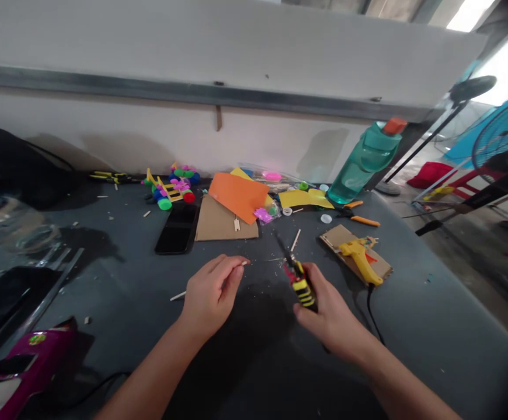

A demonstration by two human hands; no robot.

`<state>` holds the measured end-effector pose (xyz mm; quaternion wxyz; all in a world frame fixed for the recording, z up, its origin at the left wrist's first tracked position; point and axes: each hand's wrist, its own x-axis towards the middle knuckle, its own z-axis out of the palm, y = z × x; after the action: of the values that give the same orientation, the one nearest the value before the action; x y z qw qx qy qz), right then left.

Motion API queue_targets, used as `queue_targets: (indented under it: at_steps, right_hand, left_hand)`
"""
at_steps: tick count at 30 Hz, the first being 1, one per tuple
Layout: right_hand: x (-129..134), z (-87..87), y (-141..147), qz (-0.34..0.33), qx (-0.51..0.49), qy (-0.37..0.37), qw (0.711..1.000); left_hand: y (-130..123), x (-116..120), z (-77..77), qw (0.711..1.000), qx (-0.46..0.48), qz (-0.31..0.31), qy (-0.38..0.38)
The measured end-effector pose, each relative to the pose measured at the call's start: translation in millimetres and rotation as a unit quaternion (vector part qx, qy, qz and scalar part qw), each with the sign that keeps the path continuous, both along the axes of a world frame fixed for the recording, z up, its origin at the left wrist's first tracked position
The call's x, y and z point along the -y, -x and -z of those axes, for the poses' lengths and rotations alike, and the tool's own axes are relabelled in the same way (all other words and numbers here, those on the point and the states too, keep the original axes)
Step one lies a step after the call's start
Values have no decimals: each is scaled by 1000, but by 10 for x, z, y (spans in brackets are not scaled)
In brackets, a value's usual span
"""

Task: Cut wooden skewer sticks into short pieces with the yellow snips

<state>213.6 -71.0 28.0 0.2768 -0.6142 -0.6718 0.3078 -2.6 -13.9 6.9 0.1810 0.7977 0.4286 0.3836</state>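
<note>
Near the middle of the table, my left hand point(212, 294) is closed, with thumb and forefinger pinching a thin pale wooden stick point(177, 296). One end shows at the fingertips and a length comes out behind the hand; the middle is hidden by the fingers. My right hand point(330, 312) is wrapped round a utility knife point(303, 290) with a yellow-and-black striped handle and some red near its front. Its dark, blurred blade points up and away, apart from the left hand. Beyond the blade lies another short pale stick point(296, 240), among small crumbs.
Behind the hands lie a black phone point(176, 228), cardboard point(219, 224), orange paper point(240, 195) and a colourful toy cart point(170, 189). At right are a yellow glue gun point(362, 259), orange-handled pliers point(363, 220) and a teal bottle point(363, 163). A magenta tool point(39, 370) sits front left.
</note>
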Motion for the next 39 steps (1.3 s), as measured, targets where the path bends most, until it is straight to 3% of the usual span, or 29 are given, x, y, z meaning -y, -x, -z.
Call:
queue_targets:
  at_steps: [5,17,39]
  right_hand:
    - [97,25,178,-47,29,-1,998]
    - [121,126,256,-72,73,-19,995]
    - [156,52,276,-103,93,-14,990]
  left_hand:
    - [-1,6,-25,999,36,6,-21]
    - [15,29,-27,999,50,15,-15]
    - [34,18,-80,994,83,63,-11]
